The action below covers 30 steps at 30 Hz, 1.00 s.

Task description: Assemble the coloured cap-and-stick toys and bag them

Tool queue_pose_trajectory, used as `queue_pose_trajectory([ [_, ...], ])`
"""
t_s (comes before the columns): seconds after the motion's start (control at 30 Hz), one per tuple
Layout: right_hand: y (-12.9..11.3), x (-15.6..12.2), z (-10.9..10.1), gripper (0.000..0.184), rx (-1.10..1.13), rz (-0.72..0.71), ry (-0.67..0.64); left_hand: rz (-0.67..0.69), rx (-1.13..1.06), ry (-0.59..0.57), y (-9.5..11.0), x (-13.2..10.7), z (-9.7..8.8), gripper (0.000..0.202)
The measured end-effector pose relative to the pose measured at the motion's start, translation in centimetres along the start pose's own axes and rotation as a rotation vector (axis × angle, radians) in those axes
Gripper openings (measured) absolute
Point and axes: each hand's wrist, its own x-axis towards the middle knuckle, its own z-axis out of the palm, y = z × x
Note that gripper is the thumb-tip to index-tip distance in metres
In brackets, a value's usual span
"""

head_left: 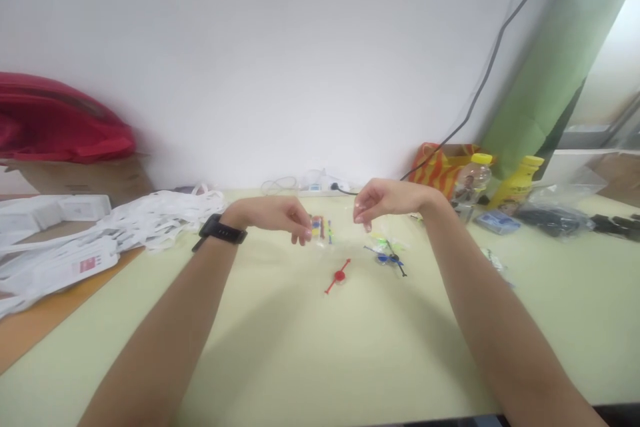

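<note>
My left hand (280, 217), with a black watch on its wrist, is raised over the table with thumb and fingers pinched together. Right at its fingertips appears a small clear packet (320, 230) with coloured pieces; whether the fingers grip it I cannot tell. My right hand (383, 203) hangs bent at the wrist, its fingers curled into a pinch whose contents are too small to make out. Below and between the hands lies a red stick-shaped piece (340, 276) with a round middle. Similar blue (383, 258) and black (395, 258) pieces overlap under my right hand.
White straps and packages (165, 213) cover the left side, near a red bag (60, 120) on a cardboard box. At right stand a clear bottle (473, 180), a yellow bottle (517, 183) and a striped bag (430, 167). A power strip (320, 183) lies by the wall.
</note>
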Motion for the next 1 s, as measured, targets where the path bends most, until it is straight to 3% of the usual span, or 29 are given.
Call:
queue_pose_trajectory([
  [0.17, -0.3, -0.7, -0.2, 0.03, -0.068, -0.006, 0.02, 0.078, 0.034, -0.082, 0.4, -1.6, -0.5, 0.037],
  [0.37, -2.9, -0.8, 0.9, 0.021, -0.16, -0.155, -0.01, 0.33, -0.199, -0.177, 1.7, -2.3, -0.5, 0.083],
  [0.47, -4.2, -0.8, 1.8, 0.021, -0.233, -0.19, 0.031, 0.375, -0.288, -0.164, 1.5, -1.2, 0.2, 0.094],
  [0.57, -4.7, -0.8, 2.3, 0.024, -0.272, -0.198, 0.053, 0.365, -0.355, -0.104, 1.5, 0.5, 1.7, 0.084],
  [0.73, -4.7, -0.6, 2.5, 0.021, -0.254, -0.205, 0.084, 0.334, -0.492, -0.259, 1.9, 3.5, 4.6, 0.082],
  [0.87, -4.8, -0.9, 2.5, 0.035, -0.219, -0.218, 0.281, 0.32, -0.582, -0.329, 1.6, 4.4, 5.4, 0.077],
  [1.0, -4.6, -1.4, 2.3, 0.046, -0.119, -0.246, 0.563, 0.317, -0.608, -0.215, 1.2, 3.8, 4.7, 0.073],
])
